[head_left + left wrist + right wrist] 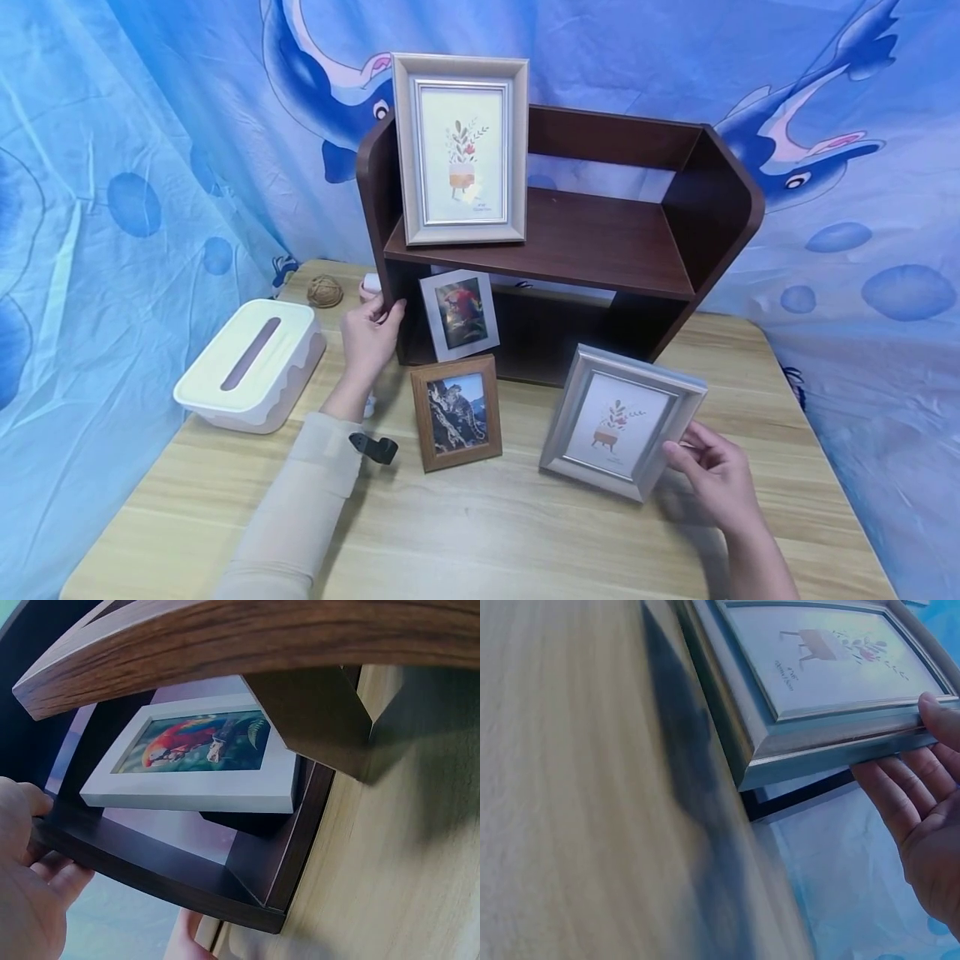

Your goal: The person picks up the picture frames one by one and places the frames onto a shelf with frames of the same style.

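My left hand (pixel 371 337) grips the front edge of the left side panel of a dark brown wooden shelf (pixel 600 242). In the left wrist view, thumb and fingers lie on either side of that panel. My right hand (pixel 716 475) pinches the right edge of a silver picture frame (pixel 562 417) with a potted-plant print, thumb on the front and fingers behind. It leans back before the shelf's right part. A white frame with a parrot picture (pixel 202 795) stands in the lower compartment at the left. Before it, a brown wooden frame (pixel 491 408) with a mountain picture stands on the table.
Another silver frame (pixel 517 150) with a plant print stands on the upper shelf, left side. Left of the shelf are a white tissue box (pixel 292 392) and a ball of twine (pixel 325 291). Blue dolphin-print cloth (pixel 847 250) hangs behind the wooden table (pixel 480 542).
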Available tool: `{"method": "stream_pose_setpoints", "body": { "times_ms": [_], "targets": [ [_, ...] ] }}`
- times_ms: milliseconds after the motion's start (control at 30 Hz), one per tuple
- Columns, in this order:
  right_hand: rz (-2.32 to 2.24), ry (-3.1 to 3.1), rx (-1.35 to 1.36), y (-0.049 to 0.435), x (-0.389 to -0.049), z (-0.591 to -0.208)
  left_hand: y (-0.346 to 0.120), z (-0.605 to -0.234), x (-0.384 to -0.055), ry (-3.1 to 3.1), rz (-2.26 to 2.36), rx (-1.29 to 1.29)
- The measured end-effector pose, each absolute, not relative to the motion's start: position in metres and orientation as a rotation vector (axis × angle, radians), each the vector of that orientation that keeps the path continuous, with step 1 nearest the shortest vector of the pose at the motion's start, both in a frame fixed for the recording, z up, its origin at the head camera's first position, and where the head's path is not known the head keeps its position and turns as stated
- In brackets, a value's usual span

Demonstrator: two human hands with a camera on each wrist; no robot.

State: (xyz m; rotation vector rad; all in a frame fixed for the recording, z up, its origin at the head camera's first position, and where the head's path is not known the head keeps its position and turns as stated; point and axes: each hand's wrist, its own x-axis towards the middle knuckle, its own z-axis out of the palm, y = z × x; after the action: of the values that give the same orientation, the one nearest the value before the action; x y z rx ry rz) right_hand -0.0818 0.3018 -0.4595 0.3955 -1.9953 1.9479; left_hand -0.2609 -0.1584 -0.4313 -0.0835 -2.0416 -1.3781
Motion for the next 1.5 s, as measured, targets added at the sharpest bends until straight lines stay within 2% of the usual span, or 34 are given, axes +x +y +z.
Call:
{"method": "stream_pose_setpoints", "body": {
  "times_ms": [600,1000,1500],
  "targets": [
    [2.084,-1.817,0.627,0.297,-0.078,-0.420,-0.160,-0.432,-0.259,-2.033,-1.387,-0.104],
    [1.988,-1.859,0.672,0.300,-0.077,-0.378,-0.161,-0.433,-0.261,-2.040,-1.377,-0.108],
    [2.187,-1.543,0.931,0.299,-0.084,-0.332,-0.160,-0.432,-0.261,-2.063,-1.328,-0.090]
  ]
}}
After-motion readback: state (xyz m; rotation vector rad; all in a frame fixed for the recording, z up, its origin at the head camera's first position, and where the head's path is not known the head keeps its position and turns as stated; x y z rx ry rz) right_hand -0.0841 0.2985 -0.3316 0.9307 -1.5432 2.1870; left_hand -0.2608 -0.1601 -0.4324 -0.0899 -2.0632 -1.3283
